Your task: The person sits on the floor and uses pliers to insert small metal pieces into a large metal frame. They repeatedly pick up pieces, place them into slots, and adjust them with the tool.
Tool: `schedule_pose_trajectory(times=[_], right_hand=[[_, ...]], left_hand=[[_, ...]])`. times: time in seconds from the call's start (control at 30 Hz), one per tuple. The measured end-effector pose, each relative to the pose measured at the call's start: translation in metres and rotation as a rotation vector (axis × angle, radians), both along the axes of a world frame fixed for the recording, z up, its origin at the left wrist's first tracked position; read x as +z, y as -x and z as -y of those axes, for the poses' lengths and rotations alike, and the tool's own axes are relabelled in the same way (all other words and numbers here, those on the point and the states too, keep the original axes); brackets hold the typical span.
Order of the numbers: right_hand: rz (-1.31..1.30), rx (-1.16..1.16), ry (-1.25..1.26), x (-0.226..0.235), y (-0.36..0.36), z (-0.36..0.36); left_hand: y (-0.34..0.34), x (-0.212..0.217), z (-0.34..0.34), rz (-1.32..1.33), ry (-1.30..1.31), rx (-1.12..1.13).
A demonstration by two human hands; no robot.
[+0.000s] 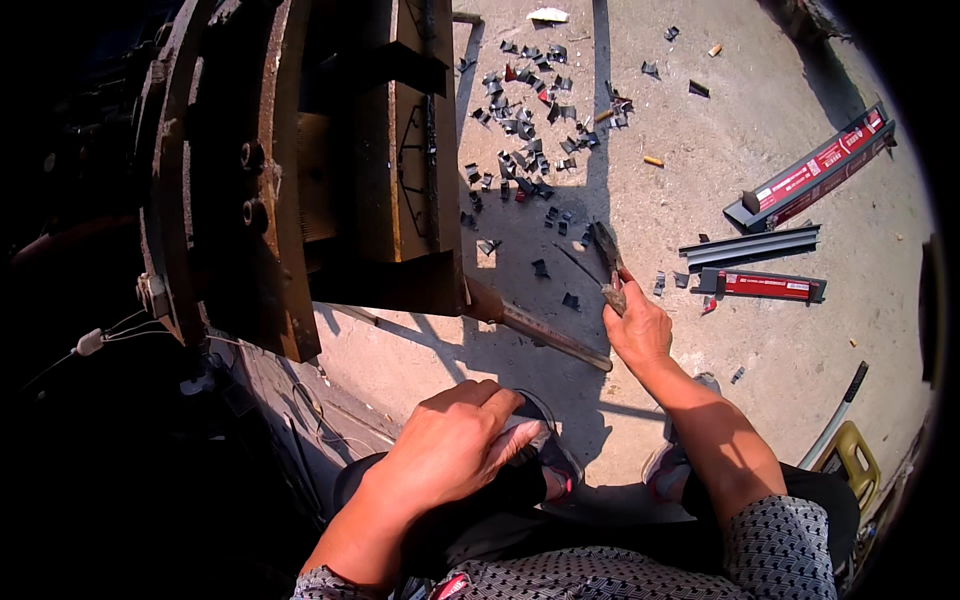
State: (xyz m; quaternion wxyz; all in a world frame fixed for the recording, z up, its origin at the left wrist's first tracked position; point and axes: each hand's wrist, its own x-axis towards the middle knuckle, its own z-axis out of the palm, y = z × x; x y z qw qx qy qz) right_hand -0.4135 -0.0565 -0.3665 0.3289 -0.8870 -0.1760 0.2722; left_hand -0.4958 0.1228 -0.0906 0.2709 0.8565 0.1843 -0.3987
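My right hand (640, 325) is closed around a dark, worn metal hand tool (606, 248) over the concrete floor; its exact kind is unclear. Above my left knee, my left hand (455, 435) has its fingers curled in toward the thumb. Whatever it may hold is hidden. Small dark cut metal pieces (520, 125) are strewn across the floor beyond my hands, a few with red on them. To the left stands a heavy rusty machine (285, 180) with thick plates and bolts. A metal bar (555, 338) sticks out from it, ending left of my right hand.
At the right lie a long dark channel with red labels (820, 170), a shorter grey channel (755, 247) and another red-labelled piece (765, 285). An olive plastic object (853, 460) and a rod (840, 415) are at lower right. My shoes (562, 470) stand below my hands.
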Motion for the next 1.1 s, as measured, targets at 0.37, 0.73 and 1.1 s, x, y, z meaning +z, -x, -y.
schedule_pose_trajectory(times=[0.37, 0.73, 1.1], right_hand=[[0.238, -0.025, -0.156, 0.013, -0.037, -0.015], [0.142, 0.167, -0.589, 0.051, -0.043, -0.085], [0.086, 0.222, -0.63, 0.049, -0.047, -0.086]], left_hand=[[0.005, -0.006, 0.009, 0.127, 0.062, -0.126], [0.017, -0.009, 0.002, 0.107, -0.096, -0.017], [0.021, -0.01, 0.002, 0.153, -0.079, -0.005]])
